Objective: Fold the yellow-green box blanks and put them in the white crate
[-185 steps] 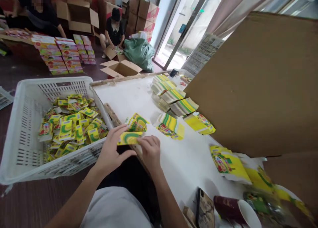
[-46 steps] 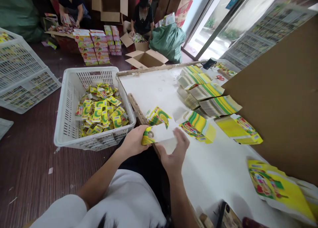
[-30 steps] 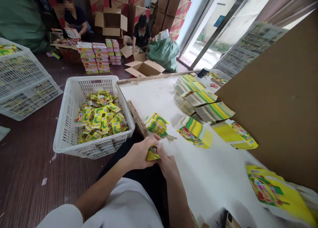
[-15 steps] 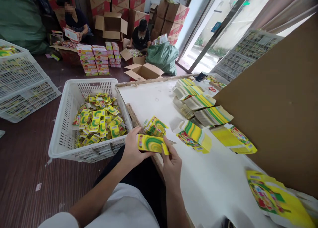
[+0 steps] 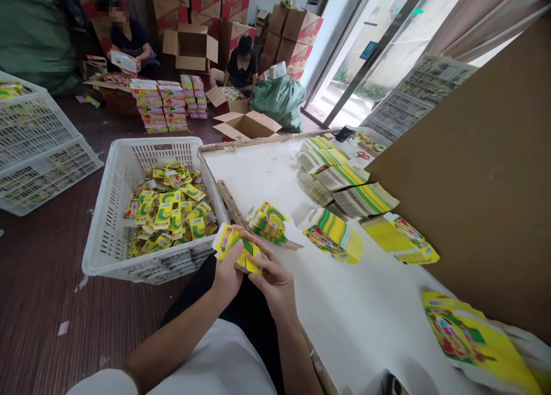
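A small yellow carton (image 5: 247, 255) is held between two bare hands, low in front of the body and above the lap, just off the edge of a white table (image 5: 361, 326). Its long axis is slanted, from upper left down to lower right. The left end is gripped by the left hand (image 5: 227, 277), with the thumb pressed across the printed face; the right end is pinched by the fingers of the right hand (image 5: 278, 283), curled narrowly around it. Both hands are about equally near.

Beyond the left end, a white plastic crate (image 5: 129, 267) is seen, partly filled with loose yellow cartons (image 5: 172, 205). Just past the right fingers, a short stack of similar cartons (image 5: 271, 220) is rested on the table.

The carton's underside and the left fingertips are hidden, and it cannot quite be told whether the end flaps are fully tucked. A phone (image 5: 394, 384) is cut off at the bottom edge, and the table's far right is screened by a tall brown cardboard panel (image 5: 465, 182).
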The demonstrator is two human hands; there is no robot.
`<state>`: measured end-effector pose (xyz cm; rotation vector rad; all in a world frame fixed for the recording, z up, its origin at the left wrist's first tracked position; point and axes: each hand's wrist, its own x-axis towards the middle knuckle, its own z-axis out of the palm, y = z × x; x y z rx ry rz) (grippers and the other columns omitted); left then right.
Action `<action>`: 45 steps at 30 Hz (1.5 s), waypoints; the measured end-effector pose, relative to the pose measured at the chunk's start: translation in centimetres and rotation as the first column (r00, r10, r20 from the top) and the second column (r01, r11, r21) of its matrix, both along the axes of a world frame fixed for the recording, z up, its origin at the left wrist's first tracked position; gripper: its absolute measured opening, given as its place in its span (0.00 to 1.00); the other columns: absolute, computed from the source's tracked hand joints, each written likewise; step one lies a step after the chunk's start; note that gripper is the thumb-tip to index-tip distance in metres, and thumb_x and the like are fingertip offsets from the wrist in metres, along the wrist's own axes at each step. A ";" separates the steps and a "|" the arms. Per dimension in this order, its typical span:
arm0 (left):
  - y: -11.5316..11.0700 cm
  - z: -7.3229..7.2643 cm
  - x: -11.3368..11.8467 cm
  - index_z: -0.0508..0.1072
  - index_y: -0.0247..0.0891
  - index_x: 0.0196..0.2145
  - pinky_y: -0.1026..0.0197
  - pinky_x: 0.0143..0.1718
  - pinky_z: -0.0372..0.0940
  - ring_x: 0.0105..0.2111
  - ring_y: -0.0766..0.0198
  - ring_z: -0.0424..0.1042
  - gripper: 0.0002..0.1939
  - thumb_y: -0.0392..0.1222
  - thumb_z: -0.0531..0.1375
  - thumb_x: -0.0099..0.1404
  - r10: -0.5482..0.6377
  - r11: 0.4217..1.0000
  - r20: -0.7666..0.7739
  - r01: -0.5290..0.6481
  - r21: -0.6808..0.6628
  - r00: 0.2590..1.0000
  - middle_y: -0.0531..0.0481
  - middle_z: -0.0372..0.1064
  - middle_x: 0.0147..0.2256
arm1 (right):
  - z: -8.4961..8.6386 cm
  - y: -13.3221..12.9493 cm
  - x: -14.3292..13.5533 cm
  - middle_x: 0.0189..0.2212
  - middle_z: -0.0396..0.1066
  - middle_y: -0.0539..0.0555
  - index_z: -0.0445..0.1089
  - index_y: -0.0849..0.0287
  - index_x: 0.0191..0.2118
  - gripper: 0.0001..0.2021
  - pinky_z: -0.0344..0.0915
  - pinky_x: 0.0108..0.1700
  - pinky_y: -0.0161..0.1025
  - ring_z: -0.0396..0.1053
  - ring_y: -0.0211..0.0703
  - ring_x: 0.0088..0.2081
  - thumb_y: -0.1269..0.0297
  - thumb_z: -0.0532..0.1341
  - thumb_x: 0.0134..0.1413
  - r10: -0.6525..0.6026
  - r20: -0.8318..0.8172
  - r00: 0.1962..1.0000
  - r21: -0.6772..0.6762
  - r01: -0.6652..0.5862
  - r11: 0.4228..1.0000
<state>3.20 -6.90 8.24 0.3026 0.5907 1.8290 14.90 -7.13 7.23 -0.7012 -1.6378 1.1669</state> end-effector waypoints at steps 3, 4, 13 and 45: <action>-0.2 0.1 0.3 0.72 0.37 0.41 0.60 0.47 0.68 0.41 0.62 0.71 0.23 0.51 0.71 0.53 0.007 1.000 -0.038 -0.007 0.006 0.999 0.47 0.68 0.37 | -0.3 -0.2 -0.4 0.62 0.59 0.55 0.75 0.43 0.52 0.20 0.62 0.62 0.47 0.57 0.50 0.65 0.73 0.65 0.56 -0.038 -0.098 0.995 -0.049 0.033 0.998; -0.3 0.0 0.2 0.72 0.38 0.41 0.60 0.47 0.68 0.41 0.63 0.71 0.22 0.51 0.71 0.53 0.000 1.000 -0.028 0.000 0.008 1.000 0.48 0.68 0.38 | -0.4 -0.2 -0.4 0.64 0.57 0.56 0.74 0.43 0.53 0.21 0.60 0.63 0.48 0.55 0.50 0.66 0.73 0.64 0.57 -0.009 -0.085 0.996 -0.047 0.005 0.999; -0.2 -0.9 0.8 0.74 0.37 0.38 0.59 0.46 0.68 0.39 0.61 0.71 0.20 0.52 0.70 0.54 -0.044 0.998 0.040 0.042 0.050 0.998 0.48 0.68 0.36 | -0.9 -0.3 -1.3 0.56 0.66 0.57 0.72 0.56 0.42 0.06 0.62 0.60 0.43 0.63 0.43 0.60 0.71 0.59 0.62 -0.288 0.062 0.956 0.063 0.285 0.957; 1.7 -0.9 -2.0 0.71 0.34 0.39 0.66 0.35 0.68 0.33 0.68 0.71 0.26 0.51 0.74 0.48 0.120 0.979 0.019 -0.115 -0.169 0.993 0.51 0.70 0.35 | -1.2 -0.2 -1.9 0.58 0.62 0.59 0.59 0.58 0.62 0.24 0.60 0.61 0.46 0.61 0.46 0.59 0.64 0.61 0.62 -0.313 0.223 0.923 0.210 0.267 0.940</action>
